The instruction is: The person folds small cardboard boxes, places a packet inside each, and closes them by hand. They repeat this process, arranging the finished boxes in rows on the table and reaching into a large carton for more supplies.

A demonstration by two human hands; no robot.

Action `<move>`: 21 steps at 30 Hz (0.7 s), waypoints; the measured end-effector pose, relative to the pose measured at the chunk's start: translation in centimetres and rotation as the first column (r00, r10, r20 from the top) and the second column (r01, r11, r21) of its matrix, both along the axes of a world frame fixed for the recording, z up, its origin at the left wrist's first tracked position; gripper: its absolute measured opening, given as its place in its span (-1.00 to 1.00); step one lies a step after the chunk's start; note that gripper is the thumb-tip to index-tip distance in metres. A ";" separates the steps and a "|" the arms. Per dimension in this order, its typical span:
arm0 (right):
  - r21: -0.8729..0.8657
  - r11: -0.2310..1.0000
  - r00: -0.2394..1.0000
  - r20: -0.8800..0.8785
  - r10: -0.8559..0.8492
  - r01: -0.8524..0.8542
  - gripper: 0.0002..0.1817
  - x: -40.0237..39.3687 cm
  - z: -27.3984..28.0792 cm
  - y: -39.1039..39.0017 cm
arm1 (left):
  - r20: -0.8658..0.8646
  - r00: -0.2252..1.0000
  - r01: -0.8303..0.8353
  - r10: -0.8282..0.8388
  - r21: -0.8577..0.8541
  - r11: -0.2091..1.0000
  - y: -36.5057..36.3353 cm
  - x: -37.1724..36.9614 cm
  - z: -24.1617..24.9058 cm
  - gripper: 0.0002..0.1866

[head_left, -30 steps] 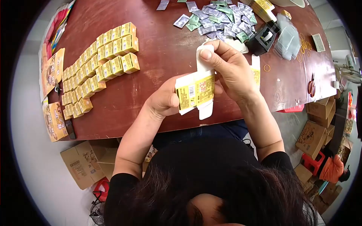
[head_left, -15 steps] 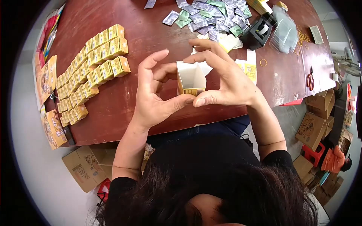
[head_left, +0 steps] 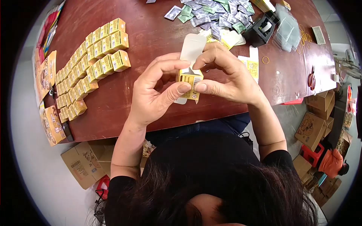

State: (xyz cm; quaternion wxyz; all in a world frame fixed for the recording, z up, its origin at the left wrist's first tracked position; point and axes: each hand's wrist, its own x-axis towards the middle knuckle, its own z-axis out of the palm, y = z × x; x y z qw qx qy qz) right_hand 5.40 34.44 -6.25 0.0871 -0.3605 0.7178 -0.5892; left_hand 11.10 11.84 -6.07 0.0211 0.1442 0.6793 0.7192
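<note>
Between my two hands is a small yellow box (head_left: 190, 81), held above the table's near side. Its long white flap stands up at the far side, and another flap sticks out at the bottom. My left hand (head_left: 156, 88) grips the box's left side, thumb on the printed front and forefinger at the top edge. On the right, my right hand (head_left: 226, 77) presses its thumb on the front, with its fingertips bent over the top opening. Whether anything lies inside the box is hidden by my fingers.
Rows of closed yellow boxes (head_left: 100, 52) stand at the left. At the back lie many foil sachets (head_left: 222, 13), a black tape dispenser (head_left: 260, 30) and clear plastic pieces (head_left: 287, 32). Flat cartons (head_left: 250, 67), rubber bands (head_left: 266, 60) and scissors (head_left: 312, 78) lie to the right.
The box has turned so its printed front and raised white flap show. My fingers have closed in on its top edges; before, they were spread around the open box.
</note>
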 end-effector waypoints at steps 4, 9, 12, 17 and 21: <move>-0.032 0.999 0.992 -0.118 -0.038 0.034 -0.62 0.2 -0.3 -0.8 | 0.093 0.995 -0.049 0.031 0.189 0.981 0.5 0.2 -0.2 -0.54; -0.255 0.952 0.984 0.100 -0.147 0.169 -0.66 1.0 -0.2 -2.1 | 0.118 0.992 -0.063 0.044 0.168 0.984 0.5 -0.1 0.1 -0.52; -0.223 0.961 0.975 0.184 -0.123 0.164 -0.72 0.9 1.0 -2.1 | 0.133 0.990 -0.063 0.039 0.176 0.982 0.6 0.0 -0.2 -0.51; -0.039 0.975 0.890 0.416 -0.184 0.220 -0.78 0.8 2.1 -2.3 | 0.149 0.988 -0.062 0.037 0.165 0.984 0.7 0.0 -0.1 -0.50; -0.068 0.991 0.945 0.315 -0.091 0.118 -0.77 0.1 1.4 -1.3 | 0.162 0.986 -0.065 0.035 0.184 0.981 0.5 -0.1 0.0 -0.51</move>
